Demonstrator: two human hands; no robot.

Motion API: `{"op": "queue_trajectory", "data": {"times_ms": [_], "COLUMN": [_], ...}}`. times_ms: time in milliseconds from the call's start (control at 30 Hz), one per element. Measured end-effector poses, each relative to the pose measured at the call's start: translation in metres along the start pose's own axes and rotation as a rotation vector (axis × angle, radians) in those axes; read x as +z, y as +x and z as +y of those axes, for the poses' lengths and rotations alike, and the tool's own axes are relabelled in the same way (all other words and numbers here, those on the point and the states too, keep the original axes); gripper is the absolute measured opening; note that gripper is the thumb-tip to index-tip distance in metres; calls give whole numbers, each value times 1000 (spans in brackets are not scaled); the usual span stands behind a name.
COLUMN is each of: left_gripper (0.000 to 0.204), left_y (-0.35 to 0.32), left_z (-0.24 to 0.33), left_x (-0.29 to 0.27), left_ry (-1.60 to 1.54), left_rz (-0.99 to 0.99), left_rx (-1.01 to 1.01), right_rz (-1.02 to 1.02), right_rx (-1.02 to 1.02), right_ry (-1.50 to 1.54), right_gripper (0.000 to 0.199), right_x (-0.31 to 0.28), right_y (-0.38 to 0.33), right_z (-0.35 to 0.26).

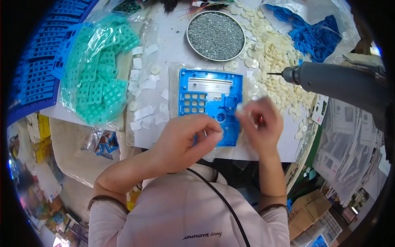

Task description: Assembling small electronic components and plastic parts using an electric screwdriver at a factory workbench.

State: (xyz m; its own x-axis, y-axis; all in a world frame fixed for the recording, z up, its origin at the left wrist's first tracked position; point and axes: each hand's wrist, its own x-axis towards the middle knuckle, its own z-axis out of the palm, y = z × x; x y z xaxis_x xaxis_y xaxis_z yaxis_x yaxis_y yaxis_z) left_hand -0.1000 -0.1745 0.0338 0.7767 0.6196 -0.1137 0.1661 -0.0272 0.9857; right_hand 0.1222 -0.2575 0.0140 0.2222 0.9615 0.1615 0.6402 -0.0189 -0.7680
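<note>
A blue plastic housing (230,88) lies open side up on the worktable, with a grid of square key openings and a clear window strip. My left hand (185,138) is over its lower left part, thumb and forefinger pinched together near the round recess; what they hold, if anything, is too small to name. At the housing's right edge, my right hand (262,125) is raised and partly blurred. Its fingers are closed at a small whitish bit, whose kind I cannot make out.
A round bowl of screws (216,36) stands beyond the housing. White plastic discs (277,55) spread at right beneath an electric screwdriver (329,80). Bagged teal keypads (101,76) and paper squares (144,112) lie left. Blue parts (314,35) fill a bag at far right.
</note>
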Motion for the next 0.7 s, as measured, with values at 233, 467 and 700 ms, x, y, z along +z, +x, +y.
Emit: {"op": "queue_trajectory", "data": {"times_ms": [233,467,700], "left_gripper": [14,9,24], "left_y": [-1,-14,15], "left_z": [-15,-18,-24], "left_x": [1,11,-3], "left_ry": [-73,263,647], "left_rz": [-135,-93,96], "left_rx": [56,161,459], "right_rz": [10,-57,-7], "right_rx": [-275,-29,115], "right_ry": [218,67,-182], "right_gripper": [35,15,13], "right_x": [14,12,20], "right_y": [-30,-41,-22], "right_z": [-33,-44,-31]}}
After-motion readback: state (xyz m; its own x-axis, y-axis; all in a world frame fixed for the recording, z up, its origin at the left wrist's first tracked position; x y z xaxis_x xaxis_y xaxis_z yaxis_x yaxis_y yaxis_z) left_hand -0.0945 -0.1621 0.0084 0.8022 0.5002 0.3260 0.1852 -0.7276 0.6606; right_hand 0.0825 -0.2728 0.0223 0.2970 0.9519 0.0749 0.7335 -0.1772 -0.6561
